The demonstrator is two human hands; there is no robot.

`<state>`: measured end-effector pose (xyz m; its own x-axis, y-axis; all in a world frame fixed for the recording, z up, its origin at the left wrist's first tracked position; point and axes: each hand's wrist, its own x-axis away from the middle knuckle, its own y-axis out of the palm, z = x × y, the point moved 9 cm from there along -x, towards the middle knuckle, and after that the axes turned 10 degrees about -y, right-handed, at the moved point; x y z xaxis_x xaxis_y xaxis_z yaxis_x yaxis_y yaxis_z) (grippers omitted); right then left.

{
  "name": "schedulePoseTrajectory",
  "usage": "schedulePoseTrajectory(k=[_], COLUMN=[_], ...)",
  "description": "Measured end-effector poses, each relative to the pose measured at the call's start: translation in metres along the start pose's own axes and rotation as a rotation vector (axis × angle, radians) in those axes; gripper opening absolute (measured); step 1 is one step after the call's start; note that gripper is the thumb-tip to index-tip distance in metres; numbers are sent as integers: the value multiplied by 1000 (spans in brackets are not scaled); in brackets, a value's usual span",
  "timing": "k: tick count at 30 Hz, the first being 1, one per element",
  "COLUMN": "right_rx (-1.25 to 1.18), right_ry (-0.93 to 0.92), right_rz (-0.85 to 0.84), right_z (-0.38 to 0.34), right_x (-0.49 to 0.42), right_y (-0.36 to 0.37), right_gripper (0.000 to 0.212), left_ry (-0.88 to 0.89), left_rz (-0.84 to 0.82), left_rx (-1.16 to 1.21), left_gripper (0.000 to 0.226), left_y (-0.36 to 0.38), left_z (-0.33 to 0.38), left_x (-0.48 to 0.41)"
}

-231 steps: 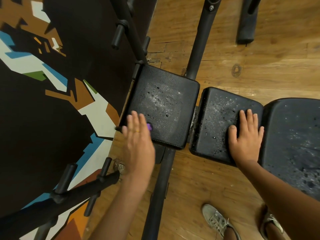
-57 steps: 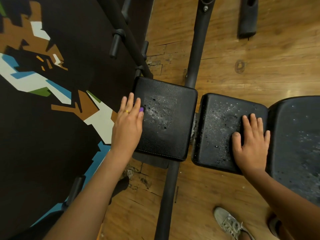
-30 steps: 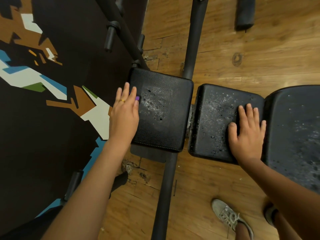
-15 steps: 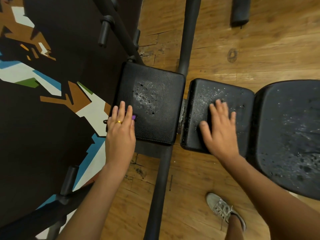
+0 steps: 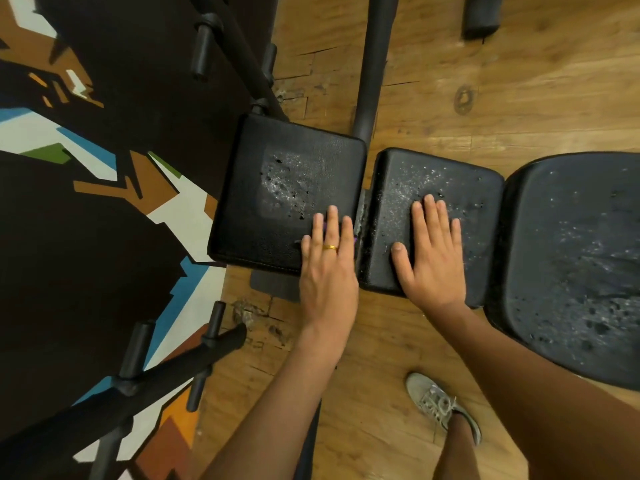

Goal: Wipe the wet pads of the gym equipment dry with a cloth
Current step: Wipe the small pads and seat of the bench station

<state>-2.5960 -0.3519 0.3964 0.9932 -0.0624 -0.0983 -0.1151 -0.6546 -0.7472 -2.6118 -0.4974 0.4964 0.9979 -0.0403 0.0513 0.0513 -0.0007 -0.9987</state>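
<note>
1. Left hand [image 5: 329,268]: flat, fingers straight and close together, palm down on the near right corner of the left pad [image 5: 291,188]. Gold ring [image 5: 329,247] on one finger.
2. Cloth [image 5: 325,226]: purple, pinned under my left fingers. Only slivers showed between and beside them, so I can't tell its shape or fold.
3. Right hand [image 5: 429,258]: flat too, fingers straight, thumb out to the left, palm pressing the middle pad [image 5: 450,178]. It held nothing.
4. The hands sat near each other, apart, with the gap between the two pads running between them.
5. Left pad: wet, droplet-speckled patch just beyond my left fingertips. The strip left of my hand looked matte.
6. Middle pad: droplets scattered beyond and on both sides of my right hand.
7. Right of my right hand: the large seat pad [image 5: 571,254], just beside the middle pad, with droplets and wet streaks over most of it.
8. Beyond the hands: black frame tube [image 5: 372,64] running away over the wood floor [image 5: 502,98].
9. Left of my left hand: dark painted surface [image 5: 86,237] with white, blue and brown shapes, and a black bar with pegs [image 5: 156,375] across it.
10. Below my right forearm: one grey shoe [image 5: 440,403] on the floor.
</note>
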Motion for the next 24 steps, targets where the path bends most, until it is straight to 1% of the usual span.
schedulePoseTrajectory(k=[2,6,11,13,18,21,24], right_rx=[4,-5,5,12,11,8,3], right_ry=[4,6,9,11,1,1,1], right_rz=[0,9,2,3,18,19,22], right_z=[1,1,0,1,1,1,1], right_x=[0,1,0,1,0,0,0], right_y=[2,1,1,1,2,2,1], right_gripper=[70,70,70,70,70,70,70], left_ry=[7,80,115,108,28,13,43], left_rz=[-15,-16,-27,-22,14,37,36], left_rx=[10,23,43,48,38,66,90], left_gripper=[55,58,60,63,69,66,66], left_y=[2,-1,-2,-3,-11,-9,-3], left_z=[-2,-8,11,20,37,35,24], left_x=[0,6,-29,-55,-112,-100,-62])
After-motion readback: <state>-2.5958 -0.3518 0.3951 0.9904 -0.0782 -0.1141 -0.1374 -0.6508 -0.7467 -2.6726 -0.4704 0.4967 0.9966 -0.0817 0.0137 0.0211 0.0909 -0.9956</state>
